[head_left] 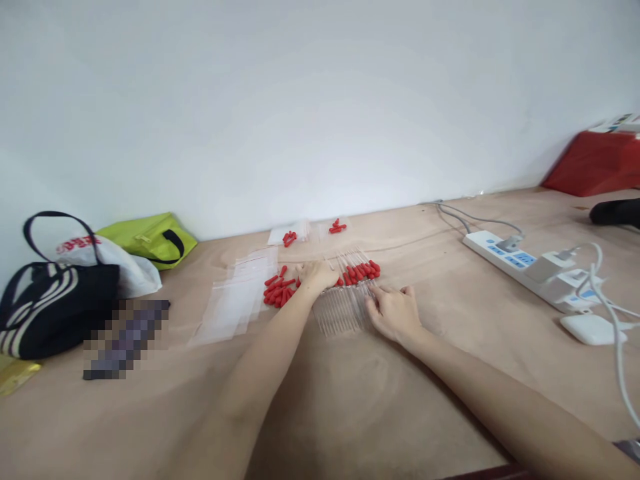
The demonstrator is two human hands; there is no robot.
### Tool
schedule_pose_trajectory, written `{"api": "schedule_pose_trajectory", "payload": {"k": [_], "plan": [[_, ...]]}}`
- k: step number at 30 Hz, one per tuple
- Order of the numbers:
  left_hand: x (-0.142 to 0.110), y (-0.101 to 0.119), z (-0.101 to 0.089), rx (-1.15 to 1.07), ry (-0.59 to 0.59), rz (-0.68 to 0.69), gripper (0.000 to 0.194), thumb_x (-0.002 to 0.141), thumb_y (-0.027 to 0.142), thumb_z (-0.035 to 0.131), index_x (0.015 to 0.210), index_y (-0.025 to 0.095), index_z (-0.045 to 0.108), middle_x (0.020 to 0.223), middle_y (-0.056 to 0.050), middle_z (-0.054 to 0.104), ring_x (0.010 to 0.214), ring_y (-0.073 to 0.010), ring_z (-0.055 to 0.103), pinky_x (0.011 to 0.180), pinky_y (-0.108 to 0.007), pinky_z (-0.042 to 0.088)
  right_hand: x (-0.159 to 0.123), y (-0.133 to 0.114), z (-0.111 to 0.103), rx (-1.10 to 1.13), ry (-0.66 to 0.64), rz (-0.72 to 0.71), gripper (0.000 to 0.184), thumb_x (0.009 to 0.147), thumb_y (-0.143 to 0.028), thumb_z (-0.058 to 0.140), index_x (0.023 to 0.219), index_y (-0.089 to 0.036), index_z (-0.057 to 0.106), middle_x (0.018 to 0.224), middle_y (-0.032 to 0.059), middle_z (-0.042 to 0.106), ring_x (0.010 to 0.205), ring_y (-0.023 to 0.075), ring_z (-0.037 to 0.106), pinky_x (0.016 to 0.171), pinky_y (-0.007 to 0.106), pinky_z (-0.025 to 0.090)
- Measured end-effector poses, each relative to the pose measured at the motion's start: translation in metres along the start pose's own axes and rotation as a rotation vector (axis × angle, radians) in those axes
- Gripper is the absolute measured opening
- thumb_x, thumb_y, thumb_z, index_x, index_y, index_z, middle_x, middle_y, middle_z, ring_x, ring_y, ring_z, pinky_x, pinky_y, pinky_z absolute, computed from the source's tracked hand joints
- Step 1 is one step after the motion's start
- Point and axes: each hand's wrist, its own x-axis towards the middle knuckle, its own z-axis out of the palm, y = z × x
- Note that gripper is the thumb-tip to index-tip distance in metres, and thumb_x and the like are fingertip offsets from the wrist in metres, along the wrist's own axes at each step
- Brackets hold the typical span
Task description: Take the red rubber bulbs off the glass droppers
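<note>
My left hand (318, 273) is palm down among the red rubber bulbs, its fingers mostly hidden by the back of the hand. A loose heap of red bulbs (277, 291) lies just left of it. On its right, more red bulbs (361, 271) sit in a row across clear thin tubes, which look like glass droppers. Lower down, a row of clear thin tubes (340, 312) lies side by side. My right hand (397, 312) rests at the right end of that row, fingers apart and fingertips touching or close to the tubes.
Overlapping clear plastic bags (235, 297) lie left of the bulbs. Small bags with red bulbs (289, 238) are near the wall. A white power strip (520, 267) with cables and chargers is on the right. A black bag (60, 307) and a green bag (150, 240) stand left.
</note>
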Motion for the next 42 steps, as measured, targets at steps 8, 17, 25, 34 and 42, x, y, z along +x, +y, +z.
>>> {"api": "schedule_pose_trajectory", "payload": {"k": [8,17,25,34,42], "plan": [[-0.037,-0.022,-0.023,-0.049,0.127,0.126,0.027,0.083,0.028,0.034,0.092,0.014,0.055,0.087,-0.012,0.063,0.08,-0.0226,0.059,0.066,-0.031,0.042,0.009,0.023,0.005,0.304,0.116,0.139,0.033,0.085,-0.035,0.033,0.091,-0.023,0.063,0.083,0.0027,0.066,0.077,0.0173,0.058,0.074,0.032,0.028],[-0.087,-0.056,0.028,-0.336,0.568,0.768,0.013,0.086,0.026,0.041,0.081,0.017,0.048,0.077,-0.004,0.057,0.073,-0.015,0.056,0.067,-0.027,0.047,0.003,0.028,0.001,0.453,0.44,-0.337,0.04,0.085,-0.04,0.033,0.116,-0.021,0.049,0.104,0.0086,0.056,0.096,0.0195,0.049,0.084,0.037,0.033],[-0.093,-0.048,0.04,-0.381,0.805,0.919,0.008,0.081,0.022,0.052,0.086,0.016,0.051,0.074,-0.003,0.055,0.07,-0.0128,0.053,0.066,-0.024,0.047,0.001,0.01,0.006,0.118,0.479,-0.702,0.016,0.082,-0.028,0.049,0.09,-0.024,0.062,0.069,-0.0021,0.063,0.078,0.0131,0.052,0.096,0.043,0.017],[-0.097,-0.052,0.028,-0.243,0.653,0.902,0.026,0.086,0.032,0.042,0.071,0.018,0.057,0.071,-0.002,0.061,0.069,-0.0143,0.051,0.071,-0.032,0.036,-0.007,0.008,0.003,0.112,0.399,-0.662,0.019,0.084,-0.026,0.044,0.081,-0.025,0.063,0.061,-0.0036,0.061,0.072,0.0113,0.053,0.094,0.043,0.017],[-0.108,-0.047,0.017,-0.334,0.323,0.675,0.041,0.088,0.029,0.029,0.054,0.017,0.049,0.056,-0.001,0.055,0.061,-0.0128,0.049,0.067,-0.03,0.033,-0.008,0.01,0.002,0.158,0.221,-0.541,0.02,0.084,-0.03,0.043,0.084,-0.033,0.063,0.065,-0.006,0.062,0.08,0.0111,0.055,0.097,0.041,0.012]]}}
